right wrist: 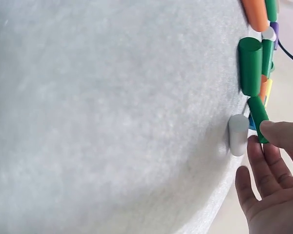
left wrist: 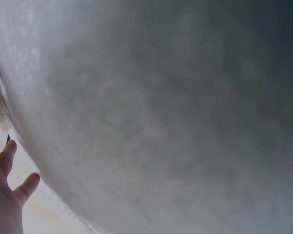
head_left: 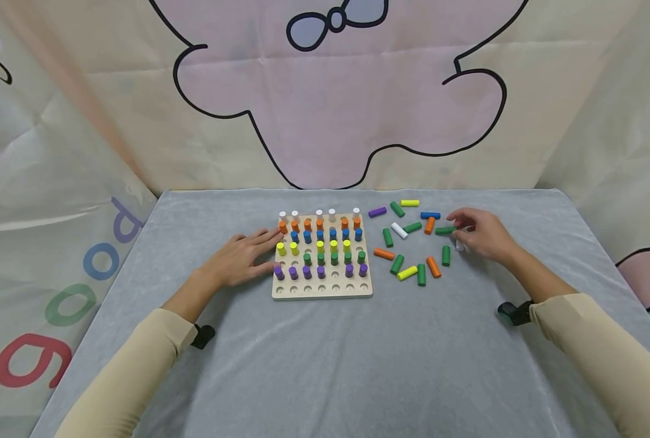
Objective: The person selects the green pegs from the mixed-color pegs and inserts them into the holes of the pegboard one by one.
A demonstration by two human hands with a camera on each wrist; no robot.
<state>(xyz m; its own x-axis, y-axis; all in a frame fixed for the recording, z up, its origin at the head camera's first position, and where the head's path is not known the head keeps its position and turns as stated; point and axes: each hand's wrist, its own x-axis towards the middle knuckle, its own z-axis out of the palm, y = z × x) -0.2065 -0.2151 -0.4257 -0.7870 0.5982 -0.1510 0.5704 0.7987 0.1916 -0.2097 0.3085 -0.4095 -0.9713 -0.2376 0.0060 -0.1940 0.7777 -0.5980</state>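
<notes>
Fingers [right wrist: 261, 168] of the R hand [head_left: 484, 234] pinch a green peg [head_left: 445, 230] w/ the thumb, out toward the tabletop's [head_left: 358, 365] far R corner; can't tell if the peg is clear of the surface. A white peg [right wrist: 238, 135] lies just beside it, under the hand. L hand [head_left: 246, 255] has its fingers straight & a bit spread, thumb apart, tips at the L edge of the wooden board [head_left: 325, 292], prob. steadying it. Board sits near the tabletop's far edge, L of its middle, mostly filled in colour rows, w/ gaps here & there; the row of holes along its near edge is bare. Loose pegs, e.g. an orange peg [head_left: 433, 267] & a yellow peg [head_left: 407, 272], lie scattered btwn board & R hand. Step in hand, I'd say: picking up the next peg, w/ a fair no. left to place. Next move likely calls for a firm pinch, a lift over the scatter to the L, then turning the peg upright above a vacant hole [head_left: 294, 263] at the L end of the green row, w/ the L thumb kept out of the way, & pressing it straight down.
</notes>
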